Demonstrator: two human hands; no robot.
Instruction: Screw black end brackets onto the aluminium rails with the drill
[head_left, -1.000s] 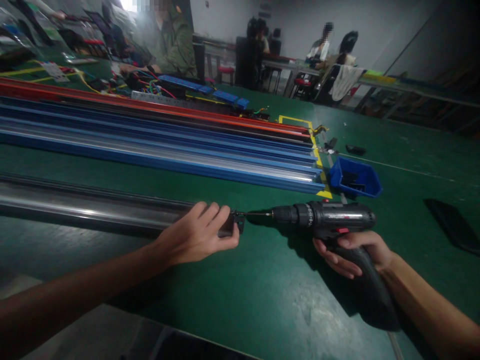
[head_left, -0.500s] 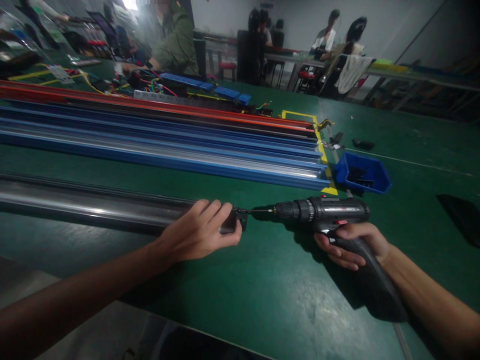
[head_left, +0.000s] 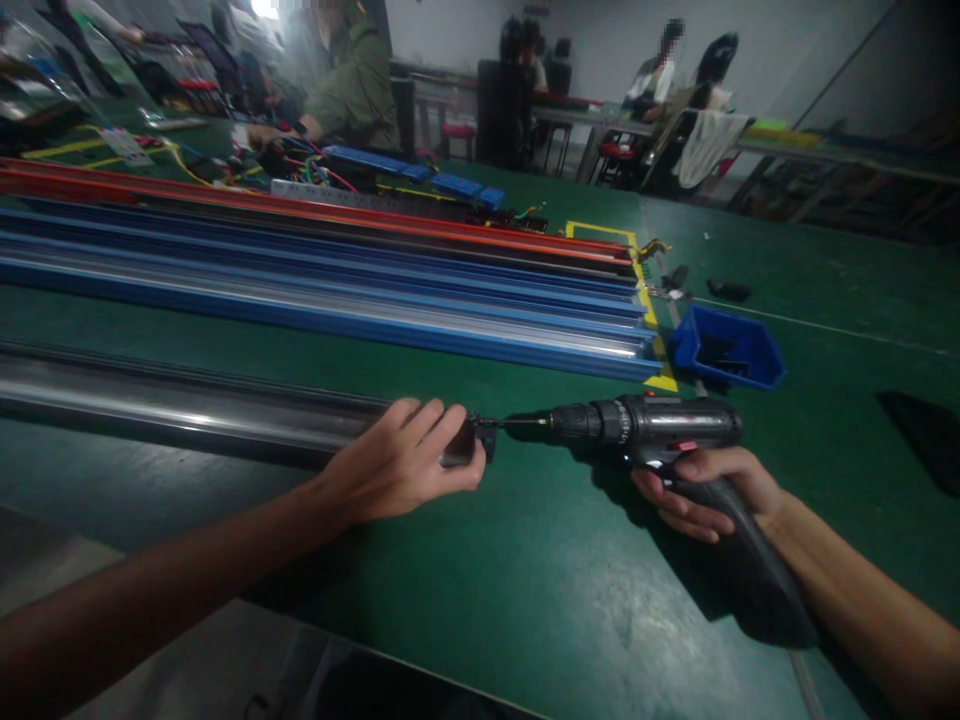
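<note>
A long black metal profile (head_left: 225,415) lies across the left of the green table. My left hand (head_left: 409,455) is wrapped over its right end, where a dark end cap (head_left: 486,438) shows past my fingers. My right hand (head_left: 701,490) grips a black cordless drill (head_left: 660,420) by its handle, forefinger side at the trigger. The drill lies level and points left. Its long thin bit (head_left: 521,422) reaches the end cap beside my left fingers. Whether a screw sits at the tip is too small to tell.
Behind lie several blue profiles (head_left: 375,305) and an orange one (head_left: 337,208), their ends by yellow tape. A blue bin (head_left: 727,350) with dark parts stands right of them. Wired boards (head_left: 315,170) lie farther back, near a person in a green sleeve (head_left: 356,85). A dark flat object (head_left: 919,435) rests far right.
Both hands, the drill and the profile hold nearly the same places. The view has shifted very slightly.
</note>
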